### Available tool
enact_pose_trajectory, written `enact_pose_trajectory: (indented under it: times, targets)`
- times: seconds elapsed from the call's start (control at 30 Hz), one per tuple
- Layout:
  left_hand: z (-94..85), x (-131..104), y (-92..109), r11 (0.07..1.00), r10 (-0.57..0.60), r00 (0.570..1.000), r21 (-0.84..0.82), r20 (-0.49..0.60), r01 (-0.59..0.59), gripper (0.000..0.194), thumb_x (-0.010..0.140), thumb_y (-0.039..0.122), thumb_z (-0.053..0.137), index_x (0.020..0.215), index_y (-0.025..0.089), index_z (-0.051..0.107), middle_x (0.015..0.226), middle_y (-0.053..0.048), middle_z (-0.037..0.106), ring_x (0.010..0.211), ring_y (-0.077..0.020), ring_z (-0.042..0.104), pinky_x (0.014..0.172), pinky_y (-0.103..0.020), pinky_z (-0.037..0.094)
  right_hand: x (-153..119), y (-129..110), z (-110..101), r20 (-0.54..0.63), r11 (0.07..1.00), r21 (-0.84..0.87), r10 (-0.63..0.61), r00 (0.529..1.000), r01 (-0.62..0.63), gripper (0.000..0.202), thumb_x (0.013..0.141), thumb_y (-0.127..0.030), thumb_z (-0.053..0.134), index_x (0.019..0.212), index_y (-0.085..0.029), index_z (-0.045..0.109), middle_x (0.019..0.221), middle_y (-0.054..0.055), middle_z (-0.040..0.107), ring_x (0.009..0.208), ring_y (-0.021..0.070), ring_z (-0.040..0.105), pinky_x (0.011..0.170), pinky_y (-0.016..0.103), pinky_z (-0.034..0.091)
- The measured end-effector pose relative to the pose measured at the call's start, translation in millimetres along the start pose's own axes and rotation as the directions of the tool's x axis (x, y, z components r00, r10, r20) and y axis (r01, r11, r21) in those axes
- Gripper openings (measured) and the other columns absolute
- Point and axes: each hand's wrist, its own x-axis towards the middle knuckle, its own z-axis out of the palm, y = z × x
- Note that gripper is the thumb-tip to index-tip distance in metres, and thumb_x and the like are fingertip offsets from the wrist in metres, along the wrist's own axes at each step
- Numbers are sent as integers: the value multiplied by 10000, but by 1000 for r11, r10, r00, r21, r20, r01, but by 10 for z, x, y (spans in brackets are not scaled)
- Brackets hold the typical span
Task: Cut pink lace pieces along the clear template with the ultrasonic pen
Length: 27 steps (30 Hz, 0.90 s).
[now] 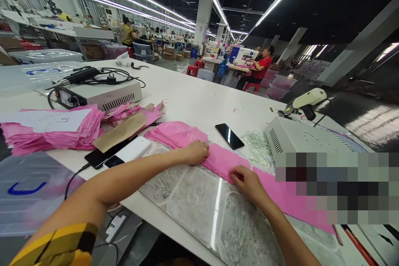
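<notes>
Strips of pink lace fabric (222,160) lie in a row over a clear, grey-patterned mat (193,197) at the table's front. My left hand (197,152) has its fingers curled down on the fabric where two pieces meet. At the lower edge of the middle piece, my right hand (245,178) pinches the lace border between thumb and fingers. A bunched pink piece (176,133) lies left of my left hand, and a flat pink piece (289,195) stretches off to the right.
Behind the fabric lie a black phone (230,136) and tangled pale string (257,145). A grey box (293,137) stands right; another machine (106,93) with cables stands left, near stacked pink pieces (62,133) and a white power bank (132,151). A co-worker in red (264,68) sits beyond.
</notes>
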Motion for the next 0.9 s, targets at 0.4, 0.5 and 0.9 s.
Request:
enact_pose_trajectory:
  times: [0.4, 0.5, 0.9]
  targets:
    - [-196, -17, -4, 1000, 20, 1000, -14, -12, -20, 166, 829, 93, 509, 748, 167, 634, 802, -46, 648, 783, -177, 594, 750, -278, 452, 17, -32, -103, 13, 998, 49, 46, 999, -47, 234, 795, -394, 437, 714, -215, 564, 726, 29, 620, 669, 178, 534, 629, 313, 397]
    - [-275, -125, 80, 997, 69, 997, -26, -40, -70, 150, 830, 91, 503, 773, 167, 620, 841, -52, 650, 819, -176, 598, 781, -278, 458, -44, -77, -167, -4, 998, 57, 29, 1000, -29, 242, 826, -396, 406, 758, -214, 551, 754, 35, 623, 678, 175, 534, 636, 312, 402]
    - [-342, -1289, 232, 981, 191, 981, -35, 24, -190, 101, 772, 82, 575, 740, 174, 603, 960, -56, 689, 842, -187, 630, 889, -340, 465, -547, -696, 131, 307, 979, 85, -201, 930, 183, 183, 870, -232, 432, 799, -225, 601, 797, 19, 647, 724, 157, 568, 660, 282, 401]
